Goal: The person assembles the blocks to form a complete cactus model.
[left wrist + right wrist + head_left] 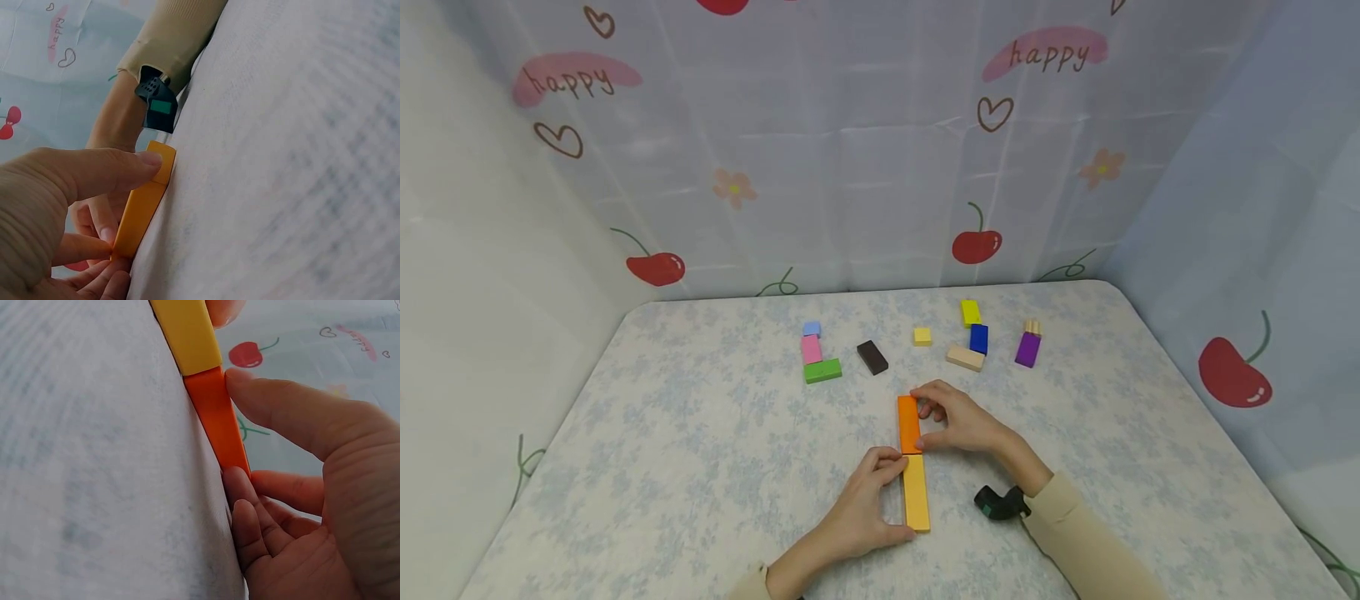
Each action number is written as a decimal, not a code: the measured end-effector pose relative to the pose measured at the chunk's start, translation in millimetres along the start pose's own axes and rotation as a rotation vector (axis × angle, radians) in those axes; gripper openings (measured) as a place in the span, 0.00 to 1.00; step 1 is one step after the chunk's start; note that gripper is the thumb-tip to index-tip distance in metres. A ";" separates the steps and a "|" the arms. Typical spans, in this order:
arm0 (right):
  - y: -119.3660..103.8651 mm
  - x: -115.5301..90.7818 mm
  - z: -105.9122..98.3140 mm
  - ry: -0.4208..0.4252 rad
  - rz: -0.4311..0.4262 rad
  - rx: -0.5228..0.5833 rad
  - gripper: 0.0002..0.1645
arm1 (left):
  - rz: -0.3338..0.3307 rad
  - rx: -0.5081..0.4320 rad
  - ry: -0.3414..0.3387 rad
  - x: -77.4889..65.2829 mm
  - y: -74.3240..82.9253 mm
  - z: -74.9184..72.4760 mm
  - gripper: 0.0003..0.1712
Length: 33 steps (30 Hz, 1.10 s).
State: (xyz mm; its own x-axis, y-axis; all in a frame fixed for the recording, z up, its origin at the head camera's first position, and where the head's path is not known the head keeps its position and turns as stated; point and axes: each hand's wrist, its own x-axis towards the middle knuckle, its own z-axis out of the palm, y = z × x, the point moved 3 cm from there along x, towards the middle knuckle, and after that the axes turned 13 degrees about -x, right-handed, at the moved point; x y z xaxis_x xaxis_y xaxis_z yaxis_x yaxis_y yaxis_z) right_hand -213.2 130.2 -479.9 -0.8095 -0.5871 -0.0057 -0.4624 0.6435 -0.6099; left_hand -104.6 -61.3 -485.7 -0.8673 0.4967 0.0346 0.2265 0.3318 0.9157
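Head view: two blocks in line, lower centre of the frame, flat on the desk [685, 467]. Orange block [908, 425] is the upper one, amber block [916, 493] the lower, short ends meeting at a thin dark seam. Left hand [859, 510] has its grip on the amber block: thumb at the bottom end, fingers at the top left corner by the seam. Right hand [966, 421] pinches the orange block from the right, fingers at the top end, thumb low by the seam. One hand per block, probably so each can be squared to the other; holding by the ends likely gives control of angle.

Other blocks sit farther up the frame, seemingly out of the working spot. Upper left of centre: light blue block [812, 329], pink block [812, 349], green block [823, 372], grouped close. Then dark block [872, 357], small yellow block [922, 337]. Right of those: bright yellow block [971, 312], blue block [979, 338], beige block [965, 358]; purple block [1028, 350] farthest right.

Left wrist view: amber block lower left of centre, thumb at its upper end, fingers at its lower end. Right hand behind; seam not clear here.

Right wrist view: orange block centre, pinched between thumb and fingers; amber block above, ends touching.
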 end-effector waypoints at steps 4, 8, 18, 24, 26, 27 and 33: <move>-1.2 -0.1 -0.4 -0.004 0.006 0.006 0.43 | 0.011 0.006 0.000 -0.4 0.0 -0.2 0.50; -2.1 -0.4 -1.2 0.000 0.000 -0.001 0.43 | 0.018 0.011 0.002 0.2 -0.3 -0.2 0.50; -3.1 -0.8 -1.2 -0.004 0.005 0.000 0.43 | 0.016 0.014 0.003 0.0 -0.6 -0.2 0.50; -1.9 -0.7 0.3 0.009 0.002 0.019 0.45 | 0.000 0.032 -0.004 0.0 3.7 -4.1 0.53; -0.9 -0.8 0.4 0.014 0.006 0.026 0.44 | 0.000 0.046 0.000 2.1 7.1 -8.4 0.55; -0.5 -0.8 0.2 0.018 0.008 0.028 0.44 | 0.006 0.058 0.004 3.8 9.2 -11.2 0.56; 0.7 -1.1 -1.9 0.030 0.015 0.027 0.43 | 0.037 0.200 -0.033 20.3 12.9 -28.2 0.60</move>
State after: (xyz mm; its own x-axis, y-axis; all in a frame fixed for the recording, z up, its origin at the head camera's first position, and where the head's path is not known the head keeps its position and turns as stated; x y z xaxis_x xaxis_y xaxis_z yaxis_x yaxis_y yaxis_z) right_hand -213.4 132.2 -478.8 -0.8270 -0.5621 0.0089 -0.4407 0.6385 -0.6309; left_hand -131.8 -69.6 -461.9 -0.8424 0.5364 0.0509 0.3445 0.4636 0.8163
